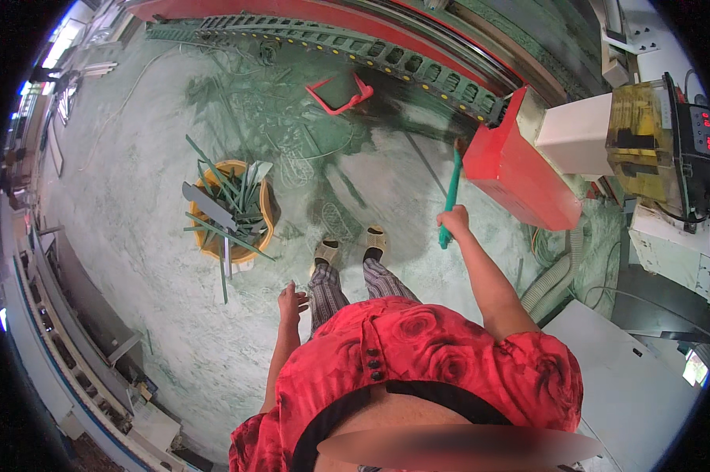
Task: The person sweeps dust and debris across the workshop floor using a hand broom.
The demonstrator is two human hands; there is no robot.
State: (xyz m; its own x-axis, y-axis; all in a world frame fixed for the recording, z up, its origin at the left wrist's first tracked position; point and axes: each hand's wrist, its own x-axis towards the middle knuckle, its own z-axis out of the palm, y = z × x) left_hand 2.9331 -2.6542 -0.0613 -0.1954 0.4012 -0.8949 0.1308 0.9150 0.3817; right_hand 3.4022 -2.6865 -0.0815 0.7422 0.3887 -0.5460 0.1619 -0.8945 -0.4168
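Observation:
Out to the right, my right hand [454, 223] is wrapped round the lower end of a long green stick-like tool [454, 179]. The tool points away from me, and its far tip looks brownish; what sort of tool it is I cannot make out. My left hand [293, 301] hangs low beside my left leg with its fingers loosely bent and apart, and nothing shows in it. Ahead and to its left stands a yellow-rimmed bucket [270, 214], filled with dark green and grey strips [217, 211] that stick out over the rim.
A red angular frame-like piece [364, 93] lies on the dusty floor [134, 157] ahead. Behind it runs a cable chain [394, 59]. Right of the tool is a red machine housing [520, 169], with a corrugated hose [547, 285] nearby. A long metal rail [71, 322] borders the left.

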